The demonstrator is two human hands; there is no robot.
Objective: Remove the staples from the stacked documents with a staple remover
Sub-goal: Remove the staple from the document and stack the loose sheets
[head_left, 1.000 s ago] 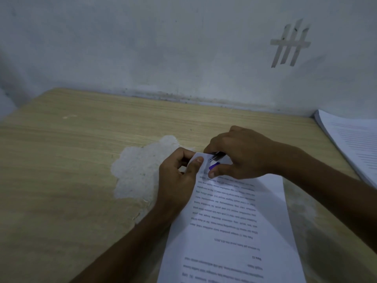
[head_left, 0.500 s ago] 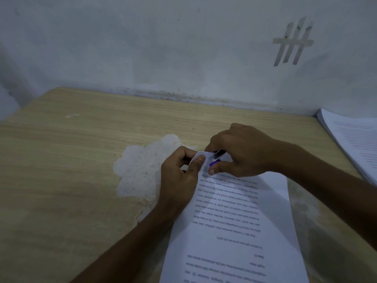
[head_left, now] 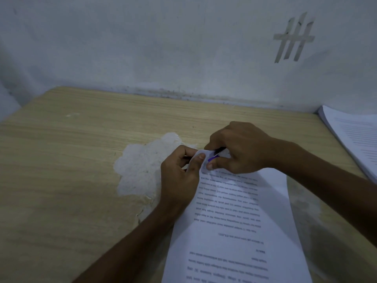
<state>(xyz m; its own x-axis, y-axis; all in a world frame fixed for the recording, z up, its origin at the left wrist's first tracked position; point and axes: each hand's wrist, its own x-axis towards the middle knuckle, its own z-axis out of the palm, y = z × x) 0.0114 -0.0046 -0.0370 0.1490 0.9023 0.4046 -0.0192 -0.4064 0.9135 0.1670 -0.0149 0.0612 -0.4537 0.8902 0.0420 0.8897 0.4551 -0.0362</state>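
A stapled document (head_left: 234, 221) of white printed pages lies on the wooden table (head_left: 71, 160), its text upside down to me. My left hand (head_left: 179, 174) pinches the far left corner of the pages, thumb on top. My right hand (head_left: 238, 148) grips a small staple remover (head_left: 215, 155) with a dark metal jaw and a purple part, pressed against that same corner. The staple itself is hidden under the tool and fingers.
A thick stack of printed papers (head_left: 355, 137) lies at the table's right edge. A pale patch (head_left: 142, 166) where the veneer has peeled off sits left of my hands. A grey wall (head_left: 183, 48) rises right behind the table.
Both hands stay at the document's corner; the left thumb and the right hand shifted only slightly at the tool.
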